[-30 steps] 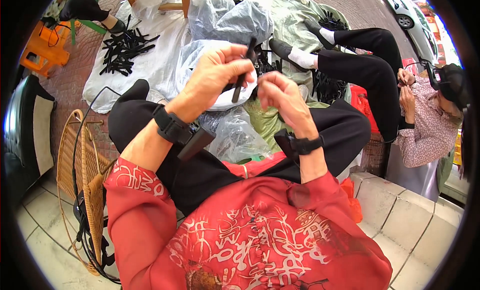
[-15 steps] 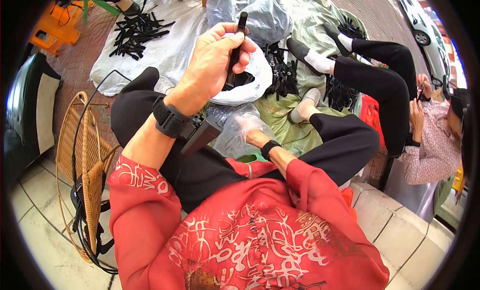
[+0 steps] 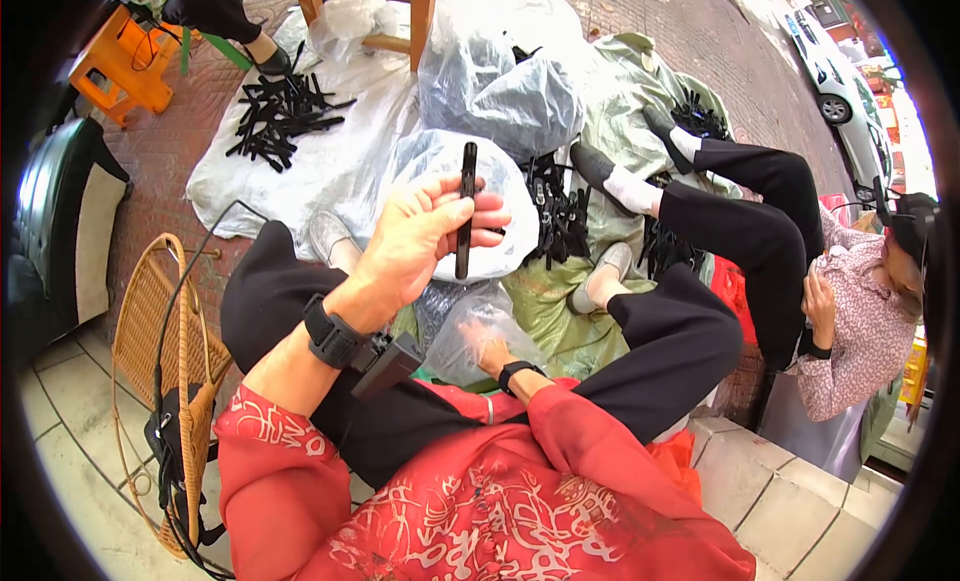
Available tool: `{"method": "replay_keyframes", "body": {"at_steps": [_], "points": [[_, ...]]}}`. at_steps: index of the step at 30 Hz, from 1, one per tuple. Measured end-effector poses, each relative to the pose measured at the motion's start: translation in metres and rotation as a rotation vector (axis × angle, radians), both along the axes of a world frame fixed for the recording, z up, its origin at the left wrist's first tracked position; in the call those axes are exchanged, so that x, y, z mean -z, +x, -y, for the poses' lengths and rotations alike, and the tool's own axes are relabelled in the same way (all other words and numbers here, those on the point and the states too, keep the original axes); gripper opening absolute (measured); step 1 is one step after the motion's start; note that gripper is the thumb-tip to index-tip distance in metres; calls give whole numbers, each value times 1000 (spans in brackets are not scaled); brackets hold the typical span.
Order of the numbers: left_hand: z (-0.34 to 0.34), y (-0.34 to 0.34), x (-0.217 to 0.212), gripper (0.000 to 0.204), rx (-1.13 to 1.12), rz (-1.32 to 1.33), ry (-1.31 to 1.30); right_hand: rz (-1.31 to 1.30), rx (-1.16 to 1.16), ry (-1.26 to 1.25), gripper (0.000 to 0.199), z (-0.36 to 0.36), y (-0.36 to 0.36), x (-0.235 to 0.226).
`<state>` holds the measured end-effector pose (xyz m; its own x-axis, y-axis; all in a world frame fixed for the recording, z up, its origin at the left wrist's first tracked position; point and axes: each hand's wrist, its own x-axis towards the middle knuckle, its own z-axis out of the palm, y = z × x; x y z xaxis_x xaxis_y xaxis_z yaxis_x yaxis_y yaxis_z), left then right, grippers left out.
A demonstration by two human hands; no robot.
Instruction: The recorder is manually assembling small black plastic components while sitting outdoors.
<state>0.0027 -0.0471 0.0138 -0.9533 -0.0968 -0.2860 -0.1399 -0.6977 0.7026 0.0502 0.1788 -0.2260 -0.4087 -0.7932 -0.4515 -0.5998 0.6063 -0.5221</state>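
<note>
Strip [image 3: 464, 251], slim and black, is pinched in our left hand [image 3: 418, 226] over the white bag [image 3: 515, 216], black straps [image 3: 552, 221] lie just right of that bag, and on its near side clear plastic [image 3: 450, 356] partly covers our right hand [image 3: 492, 355], whose grasp we cannot tell.

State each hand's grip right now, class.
Left hand: closed, holding a slim black strip.
Right hand: in a clear plastic bag; grip cannot be told.

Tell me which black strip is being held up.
The single black strip pinched in the left hand; the strips in the black heaps lie loose together instead.
</note>
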Motion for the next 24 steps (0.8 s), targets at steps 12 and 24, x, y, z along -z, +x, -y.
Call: {"method": "replay_keyframes", "body": {"at_steps": [12, 24], "points": [[-18, -9, 7, 29, 69, -39, 71, -295, 76, -70, 17, 21, -21, -26], [-18, -10, 3, 33, 84, -7, 162, -317, -3, -97, 22, 0, -12, 21]]}}
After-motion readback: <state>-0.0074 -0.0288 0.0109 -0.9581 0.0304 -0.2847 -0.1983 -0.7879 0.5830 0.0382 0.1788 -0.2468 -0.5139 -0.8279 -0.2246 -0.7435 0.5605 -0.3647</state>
